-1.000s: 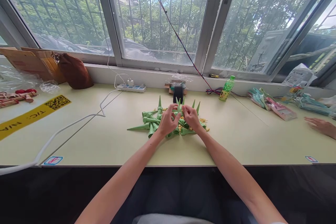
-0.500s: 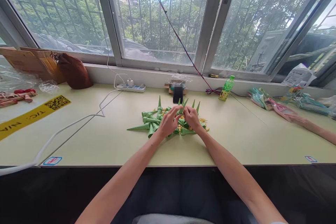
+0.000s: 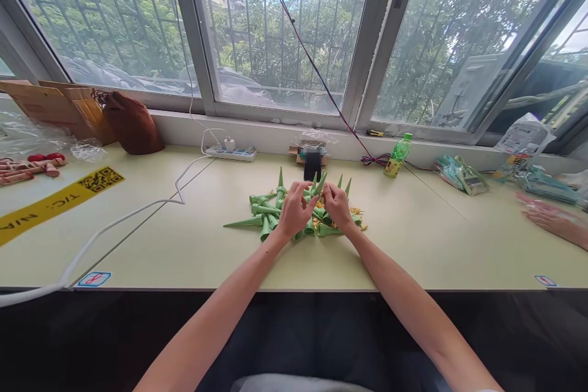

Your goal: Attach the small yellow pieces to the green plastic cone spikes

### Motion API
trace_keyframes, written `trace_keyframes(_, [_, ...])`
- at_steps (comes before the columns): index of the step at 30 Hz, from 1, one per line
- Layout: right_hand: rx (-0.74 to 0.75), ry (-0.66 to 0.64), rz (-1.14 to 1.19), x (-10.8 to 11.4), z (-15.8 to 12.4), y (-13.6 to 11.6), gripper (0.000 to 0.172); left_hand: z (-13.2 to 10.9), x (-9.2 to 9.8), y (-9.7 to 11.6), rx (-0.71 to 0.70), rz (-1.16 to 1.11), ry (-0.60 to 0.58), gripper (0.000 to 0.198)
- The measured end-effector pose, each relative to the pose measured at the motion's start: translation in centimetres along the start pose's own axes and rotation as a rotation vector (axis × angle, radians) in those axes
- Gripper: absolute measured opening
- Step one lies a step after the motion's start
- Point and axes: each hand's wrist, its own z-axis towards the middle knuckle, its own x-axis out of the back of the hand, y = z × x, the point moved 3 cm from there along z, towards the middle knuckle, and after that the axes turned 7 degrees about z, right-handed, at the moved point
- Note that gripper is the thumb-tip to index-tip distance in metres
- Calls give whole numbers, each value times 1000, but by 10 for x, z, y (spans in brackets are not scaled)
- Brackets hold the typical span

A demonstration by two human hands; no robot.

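Over a pile of green plastic cone spikes (image 3: pixel 261 220) on the table, both of my hands work close together. A single green spike (image 3: pixel 320 185) stands point up between them. My left hand (image 3: pixel 296 211) has curled fingers and thumb at this spike and appears to hold it. My right hand (image 3: pixel 337 205) is closed at the spike's right side, in a pinch; what its fingertips hold is hidden. Small yellow pieces (image 3: pixel 361 211) lie among and beside the spikes, mostly to the right.
A dark phone (image 3: pixel 313 168) leans behind the pile. A green-labelled bottle (image 3: pixel 398 156) stands back right, a power strip (image 3: pixel 231 153) back left. A white cable (image 3: pixel 138 211) crosses the left side. Another person's hand (image 3: pixel 555 226) rests on pink material at far right.
My hands stay at the same spot, with slight finger movement around the spike. At far right, the other person's hand and the pink item have moved right, toward the edge of view.
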Motion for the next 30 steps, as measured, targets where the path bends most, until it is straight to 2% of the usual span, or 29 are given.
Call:
trace_keyframes(3, [16,-30,-6,-1,-1,0,44,0,-2,-2,9,26,-37,29])
trace_keyframes(7, [43,-55,-11,-3,-1,1,44,0,-4,-3,2,29,-96,22])
trace_keyframes(16, [30,-83,4,-4,-1,1,47,-1,-6,-7,-10,38,-53,20])
trace_keyframes(30, [31,-45,-78,-2,-1,-4,51,-1,-5,-5,-19,52,-66,23])
